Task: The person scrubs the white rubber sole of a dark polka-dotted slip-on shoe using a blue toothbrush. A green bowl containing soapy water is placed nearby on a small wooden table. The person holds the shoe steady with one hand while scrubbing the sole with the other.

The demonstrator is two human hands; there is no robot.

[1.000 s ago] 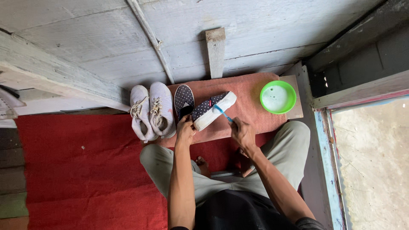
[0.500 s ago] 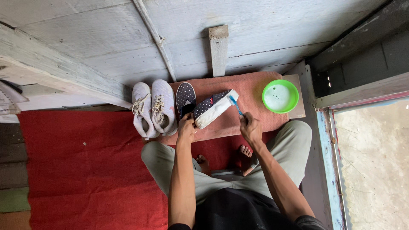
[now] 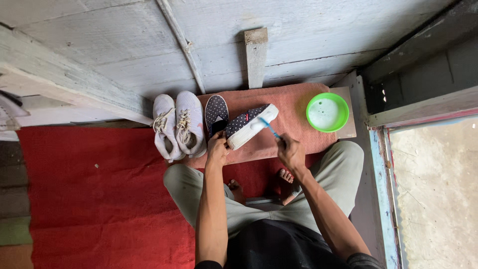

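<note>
The left hand (image 3: pixel 217 149) clasps the dotted shoe (image 3: pixel 248 124) left of the green bowl (image 3: pixel 327 112); the right hand (image 3: pixel 290 151) pinches a blue toothbrush (image 3: pixel 268 128). Hard scrubbing could twist the shoe free.

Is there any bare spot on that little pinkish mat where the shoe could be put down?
On the pinkish mat, bare room lies between the tilted dotted shoe in the left hand and the green bowl, though the right hand brushes there. Left is crowded: the flat dotted shoe and white sneakers. The red carpet has bare room.
</note>
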